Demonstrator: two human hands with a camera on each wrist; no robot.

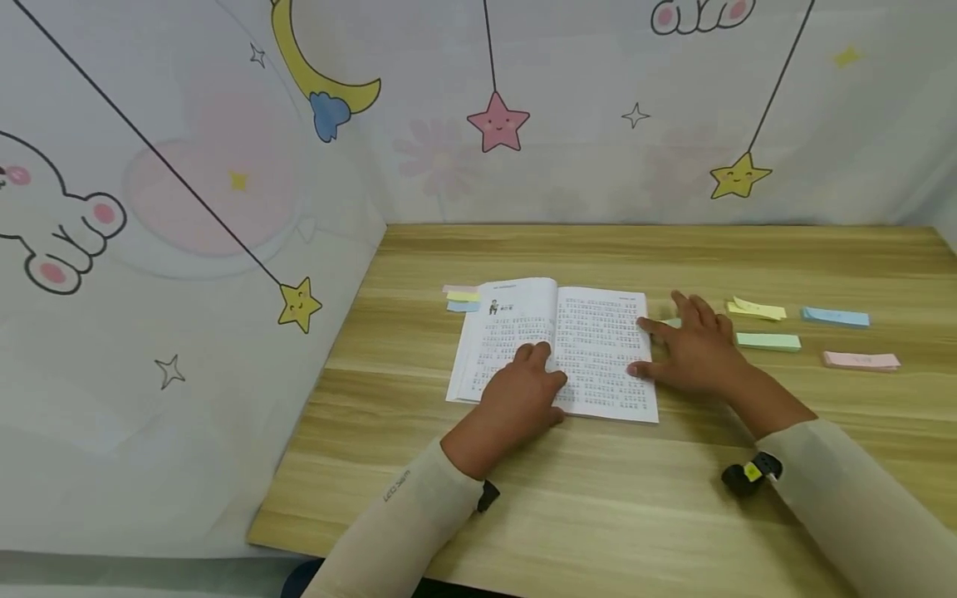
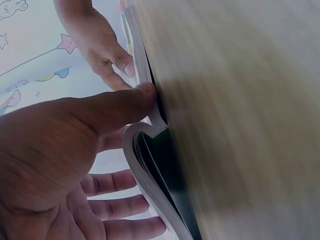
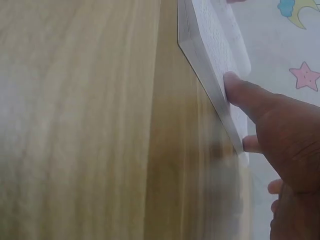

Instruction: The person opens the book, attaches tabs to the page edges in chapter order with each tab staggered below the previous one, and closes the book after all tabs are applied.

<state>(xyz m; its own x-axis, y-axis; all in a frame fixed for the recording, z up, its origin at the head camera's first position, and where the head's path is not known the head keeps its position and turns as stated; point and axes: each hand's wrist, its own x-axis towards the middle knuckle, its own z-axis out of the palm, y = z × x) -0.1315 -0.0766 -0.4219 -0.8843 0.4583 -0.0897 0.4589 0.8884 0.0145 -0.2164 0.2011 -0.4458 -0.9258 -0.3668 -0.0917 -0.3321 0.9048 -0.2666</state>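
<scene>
An open book (image 1: 601,353) with printed pages lies on the wooden table. My left hand (image 1: 522,392) rests over its lower middle, fingers spread across the left page and gutter. In the left wrist view, the left thumb (image 2: 120,107) presses on the book's lower edge beside the spine. At the book's right edge is my right hand (image 1: 695,349), its thumb touching the right page and the other fingers spread. A pale green strip (image 1: 670,322) shows by that edge, partly hidden under the right hand. In the right wrist view, the right thumb (image 3: 250,95) lies on the page.
Pink, yellow and blue tabs (image 1: 463,306) stick out from the book's upper left edge. Right of the right hand lie yellow strips (image 1: 757,311), a blue strip (image 1: 835,316), a green strip (image 1: 768,341) and a pink strip (image 1: 861,360). A patterned curtain (image 1: 568,166) hangs behind the table.
</scene>
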